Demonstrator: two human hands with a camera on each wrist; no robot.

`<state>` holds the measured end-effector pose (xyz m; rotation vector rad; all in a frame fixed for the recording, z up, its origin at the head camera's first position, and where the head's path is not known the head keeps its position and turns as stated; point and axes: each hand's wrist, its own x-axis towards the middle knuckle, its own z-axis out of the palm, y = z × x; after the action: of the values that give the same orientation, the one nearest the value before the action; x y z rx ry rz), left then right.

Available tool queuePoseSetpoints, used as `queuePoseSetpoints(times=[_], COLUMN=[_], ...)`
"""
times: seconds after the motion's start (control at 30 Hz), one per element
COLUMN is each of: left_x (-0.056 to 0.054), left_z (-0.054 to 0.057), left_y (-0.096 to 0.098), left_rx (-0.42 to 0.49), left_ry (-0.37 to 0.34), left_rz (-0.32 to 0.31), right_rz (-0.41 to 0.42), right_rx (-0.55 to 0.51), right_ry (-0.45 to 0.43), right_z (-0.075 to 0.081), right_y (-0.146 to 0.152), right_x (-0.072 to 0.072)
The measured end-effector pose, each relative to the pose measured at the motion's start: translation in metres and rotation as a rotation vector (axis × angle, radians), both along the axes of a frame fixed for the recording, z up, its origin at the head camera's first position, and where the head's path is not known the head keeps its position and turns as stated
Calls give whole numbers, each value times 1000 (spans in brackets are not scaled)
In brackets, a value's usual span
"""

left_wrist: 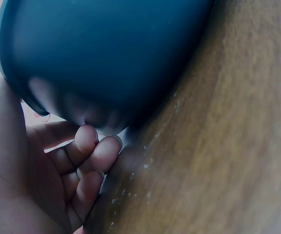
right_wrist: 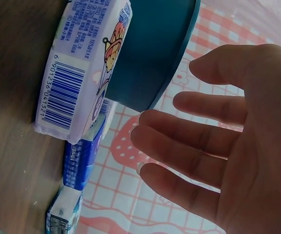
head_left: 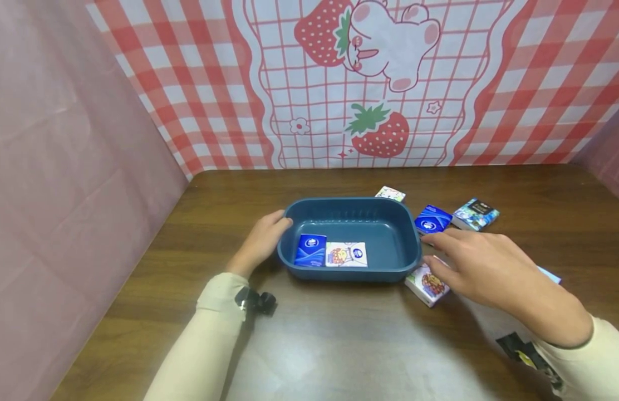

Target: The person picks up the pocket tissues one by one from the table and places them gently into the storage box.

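Observation:
A dark teal plastic basin stands on the table. Inside it, at the front left, a blue tissue pack lies beside a white cartoon-printed tissue pack. My left hand grips the basin's left end, thumb over the rim and the other fingers curled against the outer wall. Fingers spread and holding nothing, my right hand hovers just right of the basin. Below its fingertips lies a white-and-lilac tissue pack, whose barcode side faces the right wrist camera.
Behind the right hand lie a blue pack and a blue-green floral pack. A white patterned pack sits behind the basin. One light-blue corner shows past the right hand. A checked strawberry cloth hangs at the table's back edge.

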<state>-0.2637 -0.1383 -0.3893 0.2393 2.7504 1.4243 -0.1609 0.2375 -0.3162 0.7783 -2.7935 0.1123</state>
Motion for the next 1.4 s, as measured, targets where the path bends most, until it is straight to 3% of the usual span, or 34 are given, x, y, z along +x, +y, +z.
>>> queuePoseSetpoints(times=[1.2, 1.4], left_x=[-1, 0], left_z=[-3, -2], left_y=[0, 0], left_rx=[4, 12], left_ry=[-8, -3], left_rz=[4, 0], right_rz=[-50, -32], right_rx=[40, 35], right_ry=[-203, -193], right_z=[-9, -10], right_y=[2, 3], right_x=[-2, -2])
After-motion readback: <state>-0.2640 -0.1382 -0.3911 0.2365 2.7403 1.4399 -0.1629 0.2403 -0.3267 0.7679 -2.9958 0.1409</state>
